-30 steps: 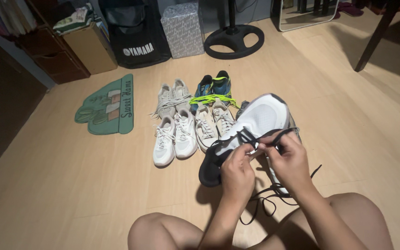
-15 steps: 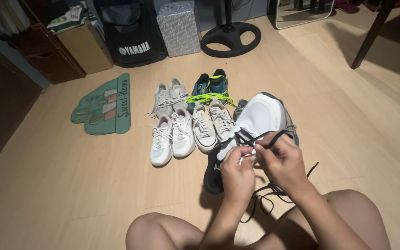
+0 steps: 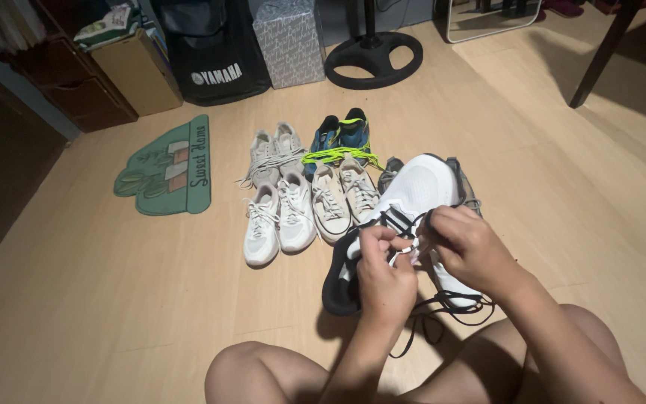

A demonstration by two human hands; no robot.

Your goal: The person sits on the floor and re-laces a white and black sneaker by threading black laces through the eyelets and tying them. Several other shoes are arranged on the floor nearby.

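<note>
signs and packages: green doormat (image 3: 167, 168) with cream lettering, flat on the floor (image 3: 114, 299) toward its far left; black bag (image 3: 214, 52) with white lettering upright at the far edge; grey patterned box (image 3: 288, 41) just right of the bag; tan cardboard box (image 3: 136, 71) left of the bag.
counts: four pairs lined on the floor: grey pair (image 3: 277, 150), blue pair with neon yellow laces (image 3: 342, 138), white pair (image 3: 278, 221), cream pair (image 3: 344, 196). one grey shoe (image 3: 461, 183) partly hidden behind the held one.
held shoe: white sneaker (image 3: 413, 198) with black collar, mid-floor in front of the knees; long axis runs near-left to far-right, toe pointing away and right, heel toward the person.
lace: black lace (image 3: 443, 307), loose ends trailing on the floor under the right wrist.
left hand (image 3: 384, 273): fingers pinched on the lace at the eyelets.
right hand (image 3: 472, 251): fingers curled, pinching the lace just beside the left.
</note>
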